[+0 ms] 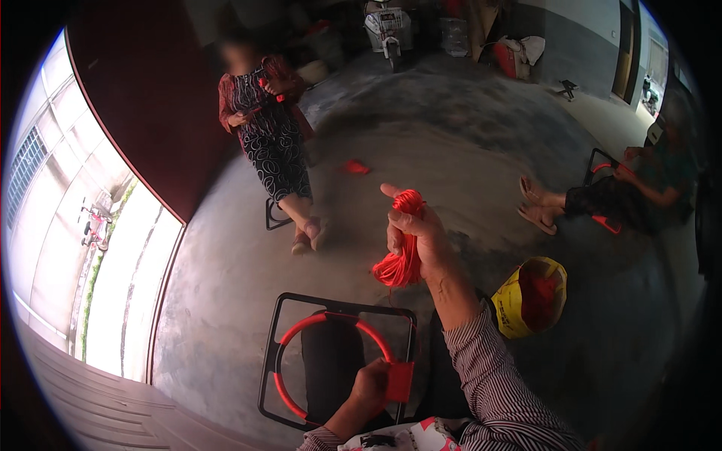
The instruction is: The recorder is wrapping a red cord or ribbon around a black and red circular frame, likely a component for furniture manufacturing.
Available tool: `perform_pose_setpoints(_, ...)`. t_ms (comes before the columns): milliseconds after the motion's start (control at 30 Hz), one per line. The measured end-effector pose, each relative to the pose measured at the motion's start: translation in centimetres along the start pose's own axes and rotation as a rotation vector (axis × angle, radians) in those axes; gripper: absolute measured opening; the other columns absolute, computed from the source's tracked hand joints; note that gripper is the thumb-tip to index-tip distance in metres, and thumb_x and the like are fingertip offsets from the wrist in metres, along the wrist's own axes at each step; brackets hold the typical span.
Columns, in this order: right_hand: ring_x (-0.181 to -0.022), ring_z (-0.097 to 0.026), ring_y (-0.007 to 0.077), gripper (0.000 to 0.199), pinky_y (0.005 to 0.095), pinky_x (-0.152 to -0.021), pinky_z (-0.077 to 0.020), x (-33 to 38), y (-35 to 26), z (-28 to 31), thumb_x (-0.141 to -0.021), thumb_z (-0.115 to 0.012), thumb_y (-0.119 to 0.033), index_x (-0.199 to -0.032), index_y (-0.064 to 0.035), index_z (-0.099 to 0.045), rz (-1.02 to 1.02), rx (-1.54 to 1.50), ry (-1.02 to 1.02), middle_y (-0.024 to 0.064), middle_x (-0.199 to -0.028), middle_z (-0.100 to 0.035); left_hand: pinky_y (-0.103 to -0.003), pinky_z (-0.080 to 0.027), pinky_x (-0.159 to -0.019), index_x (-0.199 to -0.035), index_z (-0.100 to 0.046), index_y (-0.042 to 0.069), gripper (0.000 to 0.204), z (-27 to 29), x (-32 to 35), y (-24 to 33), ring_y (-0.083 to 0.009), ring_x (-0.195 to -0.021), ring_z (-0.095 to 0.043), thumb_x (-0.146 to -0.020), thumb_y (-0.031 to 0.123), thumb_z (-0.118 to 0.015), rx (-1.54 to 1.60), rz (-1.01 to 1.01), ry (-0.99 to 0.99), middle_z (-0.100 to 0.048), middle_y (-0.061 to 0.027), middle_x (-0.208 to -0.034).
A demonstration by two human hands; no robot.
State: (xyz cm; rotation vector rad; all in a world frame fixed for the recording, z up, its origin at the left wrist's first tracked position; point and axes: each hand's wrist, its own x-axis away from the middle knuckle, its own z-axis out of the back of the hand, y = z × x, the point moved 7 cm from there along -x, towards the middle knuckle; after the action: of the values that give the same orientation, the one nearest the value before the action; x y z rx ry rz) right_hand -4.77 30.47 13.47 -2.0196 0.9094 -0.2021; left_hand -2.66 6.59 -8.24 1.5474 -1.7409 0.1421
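Note:
My right hand (pixel 423 234) is raised in front of me, its fingers closed around a bundle of red cord (pixel 398 267) whose loops hang below the fist. Across my lap lies a black rectangular frame (pixel 342 302) with a ring inside it. Red cord wraps parts of the ring (pixel 299 323), while other stretches of it look dark. At the frame's right side my left hand (pixel 368 388) is closed on the ring, beside a flat red corded patch (pixel 400 382). The fingertips of that hand are partly hidden.
A yellow bag (pixel 513 304) with red material inside stands on the floor at my right. One person (pixel 274 150) sits ahead on the left, another (pixel 654 188) at the right; both have red items. A red scrap (pixel 355 167) lies on the floor. A scooter (pixel 389 34) stands far back.

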Motion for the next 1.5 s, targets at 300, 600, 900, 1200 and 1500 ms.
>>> perform_pose_setpoints(300,-0.058,-0.054,0.01,0.062,0.0257,-0.052,-0.044,-1.1,3.2,2.4,-0.083,-0.07,-0.016,-0.135,0.0059,-0.042,-0.041,0.022,0.173,0.0024,-0.075,-0.056,-0.042,-0.053,-0.076,-0.107,-0.055,0.005,0.025,0.7,-0.6,0.3,-0.0277,-0.087,-0.063,-0.09,0.02,-0.044,0.018,-0.004,0.042,-0.063,-0.0141,-0.098)
perform_pose_setpoints(600,-0.058,-0.054,0.0101,0.06,0.0263,-0.052,-0.0444,-0.9,3.4,1.1,-0.084,-0.07,-0.013,-0.134,0.0052,-0.042,-0.071,-0.003,0.146,0.0033,-0.075,-0.056,-0.041,-0.053,-0.074,-0.107,-0.056,0.005,0.026,0.4,-0.6,0.4,-0.0264,-0.085,-0.063,-0.091,0.022,-0.044,0.043,-0.019,0.043,-0.063,-0.0127,-0.096)
perform_pose_setpoints(900,-0.056,-0.052,0.0106,0.06,0.0263,-0.053,-0.0424,-0.6,2.7,-0.3,-0.085,-0.067,-0.014,-0.135,0.0054,-0.042,-0.068,-0.004,0.111,0.0031,-0.067,-0.055,-0.04,-0.054,-0.073,-0.107,-0.056,0.004,0.027,0.3,-0.4,0.7,-0.0265,-0.082,-0.064,-0.087,0.019,-0.044,0.008,-0.016,0.015,-0.063,-0.0125,-0.095)
perform_pose_setpoints(1200,-0.058,-0.054,0.0102,0.066,0.0264,-0.053,-0.0447,-0.5,2.0,-1.0,-0.085,-0.07,-0.012,-0.139,0.0056,-0.037,-0.029,-0.044,0.077,0.0017,-0.075,-0.056,-0.039,-0.053,-0.074,-0.106,-0.057,0.004,0.026,0.7,-0.6,0.8,-0.0256,-0.082,-0.064,-0.087,0.018,-0.045,0.004,-0.013,-0.008,-0.064,-0.0116,-0.094)
perform_pose_setpoints(1500,-0.06,-0.054,0.0097,0.067,0.0266,-0.054,-0.0461,-0.3,1.0,-0.3,-0.085,-0.071,-0.013,-0.14,0.0056,-0.037,-0.009,-0.082,0.105,0.0018,-0.078,-0.056,-0.039,-0.052,-0.074,-0.107,-0.057,0.002,0.03,0.5,-0.4,0.7,-0.0266,-0.083,-0.064,-0.085,0.017,-0.044,0.024,-0.013,-0.026,-0.064,-0.013,-0.094)
